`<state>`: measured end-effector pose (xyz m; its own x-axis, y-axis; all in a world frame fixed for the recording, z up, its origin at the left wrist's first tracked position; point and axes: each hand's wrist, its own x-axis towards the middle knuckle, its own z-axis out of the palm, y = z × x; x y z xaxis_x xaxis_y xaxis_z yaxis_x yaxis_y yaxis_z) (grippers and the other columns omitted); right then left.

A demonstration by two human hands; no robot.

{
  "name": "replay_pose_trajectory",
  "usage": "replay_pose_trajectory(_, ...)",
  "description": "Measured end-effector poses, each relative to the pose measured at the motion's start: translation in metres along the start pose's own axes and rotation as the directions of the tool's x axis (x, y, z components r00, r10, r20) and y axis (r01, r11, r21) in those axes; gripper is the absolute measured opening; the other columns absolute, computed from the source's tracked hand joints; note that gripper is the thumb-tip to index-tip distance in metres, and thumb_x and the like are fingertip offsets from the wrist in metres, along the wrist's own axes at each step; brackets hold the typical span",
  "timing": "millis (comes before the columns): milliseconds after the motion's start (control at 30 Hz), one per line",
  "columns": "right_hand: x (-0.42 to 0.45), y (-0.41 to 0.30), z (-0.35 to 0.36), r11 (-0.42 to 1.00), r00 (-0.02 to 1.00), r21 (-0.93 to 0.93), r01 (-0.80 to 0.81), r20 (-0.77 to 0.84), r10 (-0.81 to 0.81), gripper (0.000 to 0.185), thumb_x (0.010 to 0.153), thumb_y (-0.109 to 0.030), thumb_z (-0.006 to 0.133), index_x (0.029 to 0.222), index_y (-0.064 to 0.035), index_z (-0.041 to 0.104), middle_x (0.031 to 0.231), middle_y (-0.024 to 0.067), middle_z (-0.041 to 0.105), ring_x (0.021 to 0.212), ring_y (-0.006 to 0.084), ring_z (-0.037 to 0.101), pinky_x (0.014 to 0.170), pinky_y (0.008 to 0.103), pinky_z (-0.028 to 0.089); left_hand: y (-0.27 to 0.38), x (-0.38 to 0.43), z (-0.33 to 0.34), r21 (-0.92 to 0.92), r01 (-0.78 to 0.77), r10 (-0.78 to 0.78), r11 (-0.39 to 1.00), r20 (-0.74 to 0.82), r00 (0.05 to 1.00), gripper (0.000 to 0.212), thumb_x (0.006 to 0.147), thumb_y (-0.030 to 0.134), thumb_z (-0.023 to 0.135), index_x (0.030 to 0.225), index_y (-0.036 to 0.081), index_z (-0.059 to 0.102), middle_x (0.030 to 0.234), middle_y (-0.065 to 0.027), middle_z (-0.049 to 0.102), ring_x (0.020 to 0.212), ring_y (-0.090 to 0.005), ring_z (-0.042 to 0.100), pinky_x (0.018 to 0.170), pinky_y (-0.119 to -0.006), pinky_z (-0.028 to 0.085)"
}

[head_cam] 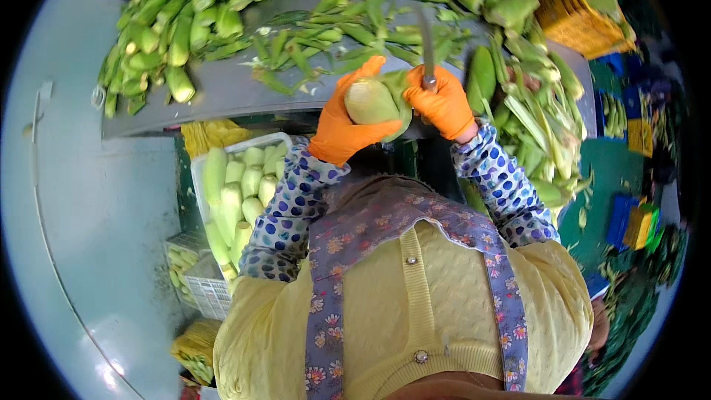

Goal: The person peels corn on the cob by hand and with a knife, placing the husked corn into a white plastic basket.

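My left hand point(334, 132), in an orange glove, is wrapped around an ear of corn point(371, 101) with its pale cut end towards me. Green husk point(397, 89) hangs at the ear's right side, against the fingers of my right hand point(444, 104). That hand, gloved in orange too, grips a knife point(426, 47) whose blade points up and away from me, slightly blurred. Both hands are above the near edge of the grey metal table point(222, 86). Beyond them, cut husk pieces point(311, 44) lie strewn over the tabletop.
Unpeeled corn point(183, 28) is heaped at the table's left and far side. Loose husks point(539, 122) pile up on the right, near a yellow crate point(561, 16). A white crate point(195, 175) of trimmed ears point(253, 180) stands by my left arm. Further crates are on the green floor point(594, 172).
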<state>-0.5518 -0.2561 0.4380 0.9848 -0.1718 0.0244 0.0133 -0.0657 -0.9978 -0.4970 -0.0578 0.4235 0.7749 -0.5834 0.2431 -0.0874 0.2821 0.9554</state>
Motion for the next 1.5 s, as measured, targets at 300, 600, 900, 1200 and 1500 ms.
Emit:
replay_pose_trajectory(300, 0.062, 0.088, -0.228, 0.776, 0.991, 0.618, -0.126, 0.039, 0.129, 0.033, 0.091, -0.020, 0.060, 0.116, 0.0018, 0.058, 0.112, 0.0150, 0.067, 0.101, 0.0266, 0.062, 0.091, 0.0402, 0.051, -0.007, -0.048, -0.134, -0.844, -0.410, 0.138, 0.346, -0.387, 0.912, 0.054, 0.098, 0.033, 0.055, 0.140, 0.000, 0.045, 0.140, -0.0156, 0.051, 0.131, -0.0359, 0.046, 0.111, -0.051, 0.034)
replay_pose_trajectory(600, 0.146, 0.026, -0.144, 0.385, 0.985, -0.907, 0.169, 0.142, -0.099, 0.040, 0.092, -0.037, 0.065, 0.117, -0.0062, 0.065, 0.118, 0.0163, 0.063, 0.100, 0.0288, 0.062, 0.086, 0.0395, 0.049, -0.151, 0.033, -0.085, -0.710, -0.087, -0.544, 0.699, -0.607, 0.580, 0.044, 0.083, 0.033, 0.078, 0.115, 0.005, 0.063, 0.107, -0.0139, 0.068, 0.097, -0.0309, 0.068, 0.085, -0.050, 0.056)
replay_pose_trajectory(900, 0.196, 0.081, -0.043, 0.013, 0.864, -0.876, 0.483, 0.474, -0.169, 0.046, 0.092, -0.032, 0.063, 0.126, -0.0003, 0.060, 0.126, 0.0232, 0.059, 0.116, 0.0409, 0.055, 0.101, 0.0476, 0.043, -0.150, -0.062, -0.078, -0.659, 0.138, -0.552, 0.740, -0.477, 0.684, 0.045, 0.089, 0.038, 0.069, 0.115, 0.002, 0.061, 0.099, -0.0097, 0.063, 0.086, -0.0201, 0.063, 0.074, -0.036, 0.056)
replay_pose_trajectory(1200, 0.128, 0.059, 0.324, 0.948, 0.250, -0.192, 0.255, 0.960, 0.127, 0.038, 0.102, -0.026, 0.048, 0.126, -0.0016, 0.064, 0.125, 0.0145, 0.064, 0.122, 0.0224, 0.055, 0.106, 0.0328, 0.040, -0.077, -0.263, 0.007, -0.617, -0.056, -0.607, 0.785, -0.784, 0.129, 0.035, 0.092, 0.037, 0.067, 0.103, 0.004, 0.063, 0.083, -0.0035, 0.061, 0.072, -0.0118, 0.058, 0.064, -0.028, 0.049)
replay_pose_trajectory(1500, 0.091, 0.221, 0.478, 0.771, 0.262, -0.533, -0.349, 0.735, 0.626, 0.080, 0.088, -0.075, 0.042, 0.119, -0.0051, 0.064, 0.103, 0.0087, 0.066, 0.096, 0.0202, 0.062, 0.083, 0.0339, 0.051, -0.089, -0.372, 0.198, -0.187, -0.692, -0.661, 0.697, -0.539, -0.521, 0.019, 0.093, 0.018, 0.063, 0.077, 0.010, 0.055, 0.065, 0.0001, 0.048, 0.054, -0.0125, 0.044, 0.049, -0.027, 0.035)
